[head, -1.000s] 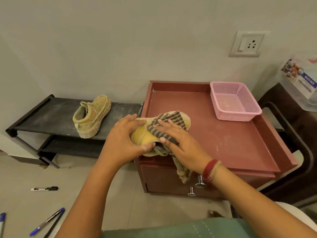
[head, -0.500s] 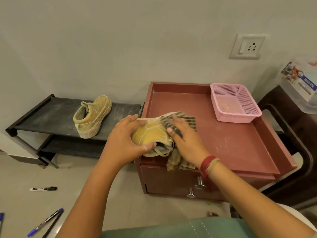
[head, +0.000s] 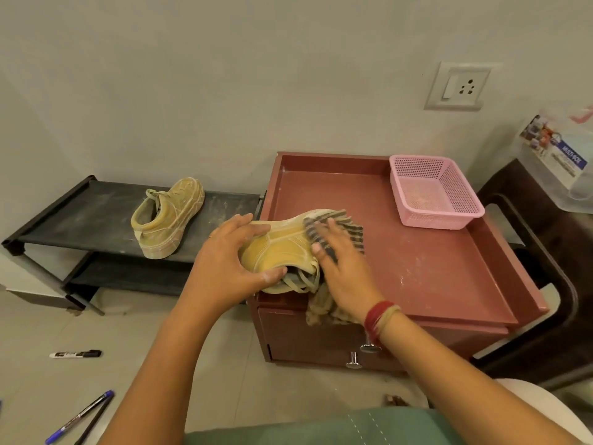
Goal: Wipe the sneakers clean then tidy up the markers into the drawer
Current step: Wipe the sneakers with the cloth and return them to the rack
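Pale grey wall behind, tiled floor below. Far left on floor: black-and-white capped marker (head: pixel 75 353), plus blue pen (head: pixel 79 416) and thin black pen (head: pixel 93 423) lying together at lower left; all well apart from the cabinet, not yet gathered. Low black two-tier shoe rack (head: pixel 81 216) holds dusty tan lace-up sneaker (head: pixel 167 217), upright on its sole, parked there probably to await its turn or as done; cannot tell which. Left hand (head: pixel 229 264) wraps the heel of second yellow-tan sneaker (head: pixel 282 250), fingers curled round it, thumb under the collar, bracing it on its side at the front-left corner of reddish-brown drawer cabinet (head: pixel 433 271). Right hand (head: pixel 346 271) presses grey striped cloth (head: pixel 349 232) flat against the toe, fingers extended and close together; cloth tail hangs over the drawer front. Empty-looking pink mesh plastic basket (head: pixel 462 207) sits at back right. Clear box at far right carries a blue label reading "MULTIPACK", roughly; other print too small.
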